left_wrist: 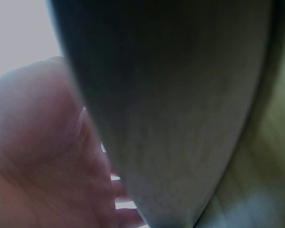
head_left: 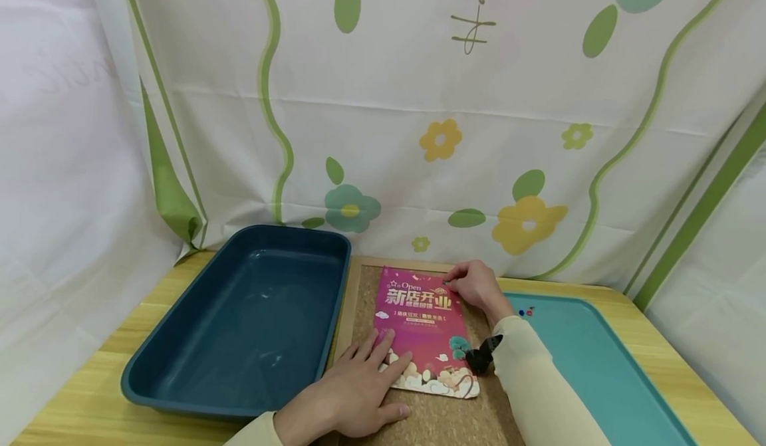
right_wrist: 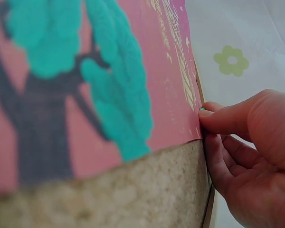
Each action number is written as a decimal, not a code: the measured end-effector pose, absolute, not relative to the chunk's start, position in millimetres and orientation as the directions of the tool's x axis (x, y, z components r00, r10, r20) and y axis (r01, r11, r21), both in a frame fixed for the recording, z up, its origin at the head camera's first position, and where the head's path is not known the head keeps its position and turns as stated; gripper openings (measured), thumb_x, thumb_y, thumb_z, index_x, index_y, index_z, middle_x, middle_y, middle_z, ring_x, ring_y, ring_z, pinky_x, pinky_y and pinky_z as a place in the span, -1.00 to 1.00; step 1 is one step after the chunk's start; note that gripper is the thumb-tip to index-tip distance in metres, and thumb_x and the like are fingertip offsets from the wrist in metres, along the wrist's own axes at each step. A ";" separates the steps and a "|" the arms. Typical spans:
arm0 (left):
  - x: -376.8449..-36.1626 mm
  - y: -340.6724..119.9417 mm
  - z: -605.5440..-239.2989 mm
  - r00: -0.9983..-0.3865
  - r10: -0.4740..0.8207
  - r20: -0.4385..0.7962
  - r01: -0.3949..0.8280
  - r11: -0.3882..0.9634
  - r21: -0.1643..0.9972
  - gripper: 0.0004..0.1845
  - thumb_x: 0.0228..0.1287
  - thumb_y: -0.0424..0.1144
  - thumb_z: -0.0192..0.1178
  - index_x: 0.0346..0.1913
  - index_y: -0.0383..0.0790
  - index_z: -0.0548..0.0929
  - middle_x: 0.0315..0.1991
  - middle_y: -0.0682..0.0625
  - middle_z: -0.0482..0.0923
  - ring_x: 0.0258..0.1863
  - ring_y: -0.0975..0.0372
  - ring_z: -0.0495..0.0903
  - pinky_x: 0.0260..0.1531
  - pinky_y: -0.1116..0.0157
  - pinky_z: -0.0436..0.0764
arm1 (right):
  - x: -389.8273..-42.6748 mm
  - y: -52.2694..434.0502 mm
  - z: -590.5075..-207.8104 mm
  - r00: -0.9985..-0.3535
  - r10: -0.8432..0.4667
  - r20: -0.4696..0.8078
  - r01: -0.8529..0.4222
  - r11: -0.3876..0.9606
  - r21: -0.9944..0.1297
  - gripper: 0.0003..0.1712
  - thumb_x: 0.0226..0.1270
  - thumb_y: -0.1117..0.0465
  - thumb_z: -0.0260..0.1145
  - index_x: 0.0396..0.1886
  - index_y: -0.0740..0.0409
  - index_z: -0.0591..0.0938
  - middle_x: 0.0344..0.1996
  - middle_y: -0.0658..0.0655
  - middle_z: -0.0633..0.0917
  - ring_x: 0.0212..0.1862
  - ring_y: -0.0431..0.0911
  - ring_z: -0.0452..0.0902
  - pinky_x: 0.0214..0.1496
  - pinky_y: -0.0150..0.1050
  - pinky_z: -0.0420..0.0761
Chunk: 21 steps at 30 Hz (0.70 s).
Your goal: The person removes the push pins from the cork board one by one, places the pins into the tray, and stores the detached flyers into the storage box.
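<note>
your left hand (head_left: pixel 353 396) lies nearest, fingers straight and spread, pressing the pink flyer (head_left: pixel 421 330) flat on the cork board (head_left: pixel 443 416). your right hand (head_left: pixel 475 285), fingers curled, pinches the flyer's far right corner, beside the teal tray (head_left: pixel 604 366).

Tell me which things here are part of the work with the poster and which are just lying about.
In use:
poster
cork board under it
left hand, flat on the poster
right hand, pinching at the poster's top corner

Lying about:
dark blue tub
teal tray
small coloured bits on the tray
flowered cloth behind
</note>
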<state>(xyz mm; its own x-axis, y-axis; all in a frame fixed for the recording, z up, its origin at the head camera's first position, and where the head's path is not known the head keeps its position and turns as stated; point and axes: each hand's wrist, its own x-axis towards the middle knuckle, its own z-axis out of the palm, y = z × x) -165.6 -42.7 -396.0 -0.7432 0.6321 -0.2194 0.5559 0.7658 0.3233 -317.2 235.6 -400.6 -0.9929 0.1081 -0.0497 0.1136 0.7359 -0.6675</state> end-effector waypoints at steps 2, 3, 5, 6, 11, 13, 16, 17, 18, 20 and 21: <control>-165.3 -42.6 -397.2 -0.742 0.633 -0.220 0.555 0.764 0.329 -0.20 0.49 0.35 0.12 0.69 0.32 0.18 0.77 -0.02 -0.05 0.75 -0.13 -0.07 0.57 -0.28 0.24 | -317.3 236.0 -401.4 -0.993 0.108 -0.045 0.110 0.738 -0.666 -0.90 0.49 0.22 0.40 -0.20 0.06 0.83 -0.05 0.20 0.74 0.06 0.07 0.56 0.04 -0.08 0.65; -165.2 -42.5 -397.9 -0.742 0.633 -0.219 0.554 0.764 0.331 -0.20 0.49 0.36 0.12 0.69 0.33 0.18 0.77 -0.02 -0.05 0.75 -0.13 -0.07 0.57 -0.28 0.24 | -317.2 236.0 -401.6 -0.993 0.108 -0.043 0.109 0.738 -0.666 -0.90 0.49 0.22 0.41 -0.21 0.05 0.83 -0.05 0.19 0.74 0.06 0.07 0.56 0.03 -0.08 0.65; -165.0 -42.3 -399.1 -0.743 0.633 -0.217 0.553 0.763 0.333 -0.20 0.48 0.37 0.11 0.69 0.33 0.17 0.77 -0.01 -0.05 0.75 -0.12 -0.07 0.58 -0.28 0.23 | -317.1 236.1 -401.9 -0.993 0.108 -0.040 0.107 0.739 -0.665 -0.90 0.49 0.22 0.40 -0.21 0.05 0.83 -0.06 0.19 0.75 0.06 0.07 0.57 0.03 -0.08 0.65; -165.0 -42.2 -399.2 -0.744 0.632 -0.217 0.553 0.764 0.333 -0.20 0.48 0.37 0.12 0.69 0.33 0.18 0.77 -0.01 -0.05 0.75 -0.12 -0.07 0.58 -0.28 0.23 | -317.2 236.0 -401.9 -0.993 0.109 -0.041 0.109 0.739 -0.665 -0.90 0.49 0.23 0.40 -0.22 0.05 0.83 -0.06 0.19 0.75 0.05 0.07 0.56 0.03 -0.09 0.64; -165.1 -42.2 -399.1 -0.744 0.632 -0.216 0.554 0.765 0.330 -0.20 0.48 0.37 0.12 0.68 0.34 0.18 0.77 -0.01 -0.05 0.75 -0.13 -0.07 0.58 -0.28 0.23 | -316.8 236.2 -401.8 -0.994 0.106 -0.038 0.104 0.741 -0.664 -0.90 0.49 0.24 0.39 -0.22 0.05 0.82 -0.06 0.18 0.75 0.05 0.07 0.56 0.03 -0.09 0.64; -165.1 -42.4 -399.1 -0.743 0.633 -0.215 0.556 0.764 0.328 -0.20 0.48 0.37 0.11 0.69 0.34 0.17 0.77 -0.01 -0.05 0.75 -0.13 -0.07 0.57 -0.28 0.23 | -316.5 236.2 -401.9 -0.994 0.105 -0.039 0.104 0.740 -0.664 -0.89 0.49 0.24 0.39 -0.22 0.05 0.82 -0.07 0.18 0.75 0.05 0.07 0.56 0.02 -0.10 0.63; -165.0 -42.6 -399.0 -0.743 0.635 -0.214 0.558 0.763 0.327 -0.20 0.49 0.37 0.11 0.69 0.34 0.17 0.77 -0.02 -0.05 0.75 -0.13 -0.07 0.57 -0.28 0.24 | -316.7 236.1 -402.5 -0.993 0.108 -0.043 0.109 0.736 -0.668 -0.89 0.49 0.23 0.39 -0.22 0.05 0.82 -0.08 0.18 0.75 0.05 0.06 0.56 0.01 -0.12 0.63; -165.0 -42.7 -398.9 -0.743 0.635 -0.213 0.559 0.763 0.326 -0.20 0.49 0.37 0.11 0.69 0.34 0.17 0.77 -0.02 -0.05 0.75 -0.13 -0.07 0.57 -0.28 0.25 | -316.9 235.9 -402.8 -0.993 0.107 -0.044 0.109 0.734 -0.671 -0.89 0.50 0.24 0.39 -0.22 0.05 0.82 -0.08 0.18 0.75 0.05 0.06 0.56 0.00 -0.13 0.63; -165.0 -42.7 -398.9 -0.743 0.635 -0.212 0.559 0.763 0.325 -0.20 0.49 0.37 0.11 0.69 0.34 0.17 0.77 -0.02 -0.05 0.75 -0.13 -0.07 0.56 -0.28 0.25 | -317.1 235.7 -402.9 -0.993 0.108 -0.046 0.111 0.730 -0.675 -0.90 0.50 0.24 0.39 -0.22 0.05 0.82 -0.08 0.18 0.74 0.05 0.06 0.56 -0.01 -0.13 0.63; -165.0 -42.5 -398.7 -0.744 0.634 -0.212 0.558 0.764 0.323 -0.20 0.49 0.37 0.11 0.69 0.34 0.18 0.76 -0.02 -0.04 0.75 -0.13 -0.06 0.57 -0.28 0.25 | -317.3 235.1 -403.2 -0.993 0.110 -0.049 0.114 0.726 -0.678 -0.90 0.50 0.23 0.39 -0.22 0.06 0.81 -0.09 0.17 0.74 0.04 0.05 0.57 -0.02 -0.14 0.63; -164.9 -42.5 -398.6 -0.744 0.633 -0.212 0.558 0.764 0.322 -0.20 0.49 0.37 0.11 0.68 0.33 0.18 0.76 -0.02 -0.04 0.75 -0.13 -0.06 0.57 -0.28 0.25 | -317.4 234.8 -403.4 -0.993 0.111 -0.052 0.116 0.722 -0.682 -0.91 0.50 0.23 0.39 -0.22 0.06 0.81 -0.09 0.18 0.74 0.05 0.06 0.57 -0.02 -0.15 0.64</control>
